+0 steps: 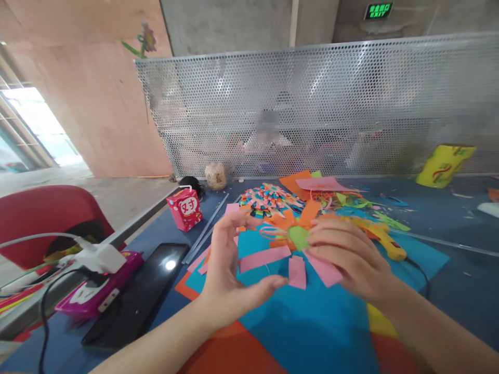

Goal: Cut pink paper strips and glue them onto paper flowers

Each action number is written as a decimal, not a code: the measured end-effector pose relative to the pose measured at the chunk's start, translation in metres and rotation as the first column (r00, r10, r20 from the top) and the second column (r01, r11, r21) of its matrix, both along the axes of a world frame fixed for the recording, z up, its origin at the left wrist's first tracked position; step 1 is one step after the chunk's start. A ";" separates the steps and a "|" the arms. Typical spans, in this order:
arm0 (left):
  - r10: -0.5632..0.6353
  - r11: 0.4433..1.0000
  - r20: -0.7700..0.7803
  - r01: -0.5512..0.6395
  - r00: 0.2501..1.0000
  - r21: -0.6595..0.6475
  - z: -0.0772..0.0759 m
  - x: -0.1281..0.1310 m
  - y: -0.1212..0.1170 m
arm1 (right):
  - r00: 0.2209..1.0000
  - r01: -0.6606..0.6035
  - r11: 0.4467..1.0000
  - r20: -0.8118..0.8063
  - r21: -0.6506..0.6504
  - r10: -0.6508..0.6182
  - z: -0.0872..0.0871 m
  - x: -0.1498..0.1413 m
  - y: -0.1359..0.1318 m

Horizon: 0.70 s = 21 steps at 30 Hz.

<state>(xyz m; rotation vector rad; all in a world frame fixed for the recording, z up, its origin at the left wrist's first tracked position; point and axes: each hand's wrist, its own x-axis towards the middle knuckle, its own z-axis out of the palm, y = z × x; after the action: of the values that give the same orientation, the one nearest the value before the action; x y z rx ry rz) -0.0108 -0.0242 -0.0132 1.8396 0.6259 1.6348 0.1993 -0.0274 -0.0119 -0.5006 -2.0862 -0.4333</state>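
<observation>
My right hand (353, 254) grips a paper flower (298, 237) with a green centre and orange and pink petals, held above a blue paper sheet (312, 327). Opposite it, my left hand (222, 270) is open, thumb and fingers spread wide apart with nothing between them. A pink paper strip (265, 258) shows in the gap of the left hand, and a shorter pink piece (297, 272) appears just below the flower; whether either touches the flower I cannot tell. Just behind my right hand lies a yellow glue gun (390, 244), partly covered by the fingers.
Behind the flower sits a heap of multicoloured fringed paper (265, 197), with paper scraps (351, 200) beside it. To the left are a pink drink carton (185, 209), clear sticks (206, 228), a black phone (136, 296) and a purple power strip (97, 291). A perforated metal screen (234, 104) borders the table's back.
</observation>
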 end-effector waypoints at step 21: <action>-0.049 0.753 0.254 0.203 0.966 -0.626 -0.001 0.016 0.000 | 0.928 0.085 0.843 0.265 0.530 -0.260 0.012 -0.006 -0.010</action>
<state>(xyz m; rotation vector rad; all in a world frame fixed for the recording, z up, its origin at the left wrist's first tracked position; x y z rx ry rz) 0.0051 -0.0244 -0.0143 1.1403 0.8190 1.2781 0.1928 -0.0378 -0.0002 -0.3108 -2.1225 -1.2179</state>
